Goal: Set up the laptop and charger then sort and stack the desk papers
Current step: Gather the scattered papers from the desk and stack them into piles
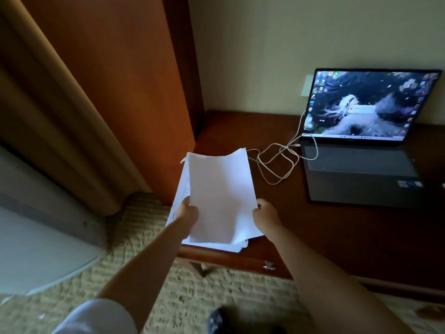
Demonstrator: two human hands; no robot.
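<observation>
A bundle of white papers point(220, 194) is held over the left end of the dark wooden desk point(337, 232). My left hand point(189, 214) grips its left edge and my right hand point(265, 216) grips its right edge. More sheets point(184, 186) stick out under the top ones, some with writing. The laptop point(363, 141) stands open on the right of the desk with its screen lit. A white charger cable point(277, 162) runs in loops from the laptop's left side across the desk.
A tall wooden cabinet panel point(120, 80) and a beige curtain point(48, 104) stand to the left. A white appliance point(36, 237) sits on the patterned carpet point(144, 225) at lower left. A drawer handle point(268, 265) shows on the desk front.
</observation>
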